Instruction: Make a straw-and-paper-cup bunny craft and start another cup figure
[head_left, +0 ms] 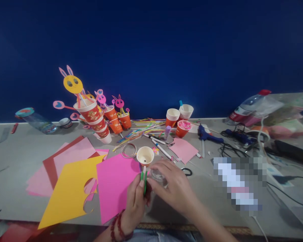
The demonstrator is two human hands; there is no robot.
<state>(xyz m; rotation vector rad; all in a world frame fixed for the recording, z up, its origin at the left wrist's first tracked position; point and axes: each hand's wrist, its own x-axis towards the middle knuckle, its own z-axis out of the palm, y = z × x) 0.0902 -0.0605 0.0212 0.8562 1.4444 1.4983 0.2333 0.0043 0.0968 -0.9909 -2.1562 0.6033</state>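
Observation:
My left hand (137,195) is closed around narrow green strips (143,183), which stand upright with a thin white stick (144,170) showing between them. What the strips are made of I cannot make out. Beside it, the curved thumb and fingers of my right hand (170,181) hold a clear ring-shaped roll that looks like tape (158,176), partly hidden by the fingers. Just beyond both hands stands an open paper cup (145,156) with a small dark hole in its bottom. A sheet of magenta paper (116,185) lies by my left hand.
Cups with paper rabbit faces (73,84) stand at the left, near yellow paper (63,188). Loose straws (136,134), markers (161,149) and stacked paper cups (172,117) lie behind. Scissors (187,172), a glue gun (208,136), cables and a bottle (249,107) are rightward.

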